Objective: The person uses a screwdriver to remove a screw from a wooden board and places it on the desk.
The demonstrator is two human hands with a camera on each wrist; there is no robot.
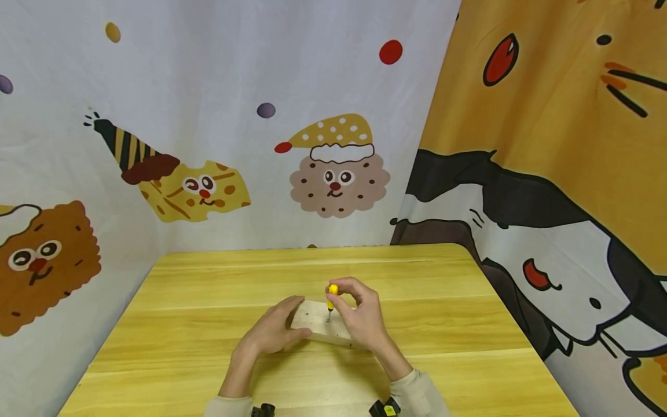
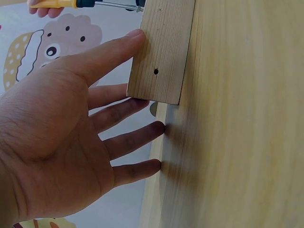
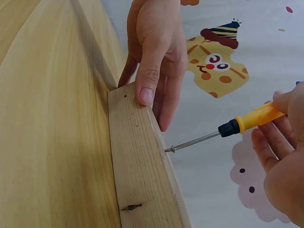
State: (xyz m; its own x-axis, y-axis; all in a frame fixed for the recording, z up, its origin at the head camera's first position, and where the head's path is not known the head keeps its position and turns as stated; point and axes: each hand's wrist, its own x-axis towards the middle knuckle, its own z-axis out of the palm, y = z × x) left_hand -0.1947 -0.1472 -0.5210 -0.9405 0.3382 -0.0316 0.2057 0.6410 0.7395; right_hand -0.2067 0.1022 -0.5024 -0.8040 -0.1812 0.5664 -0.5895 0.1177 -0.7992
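So, closest up you get two pale sleeves [image 1: 421, 395] with dark gadgets [image 1: 384, 408] by the wrists. Past those, the left hand [image 1: 273, 330] grips the left end of a wood block [image 1: 315, 318], thumb on the near edge, other fingers fanned apart. Block's lying on the table [image 1: 182, 307], around the middle. Right hand [image 1: 363, 315] pinches the yellow handle of a screwdriver [image 1: 332, 296] between thumb and fingers, its tip down at a small screw [image 3: 170, 149] on the block's top. Behind the table hangs a cartoon curtain [image 1: 219, 75].
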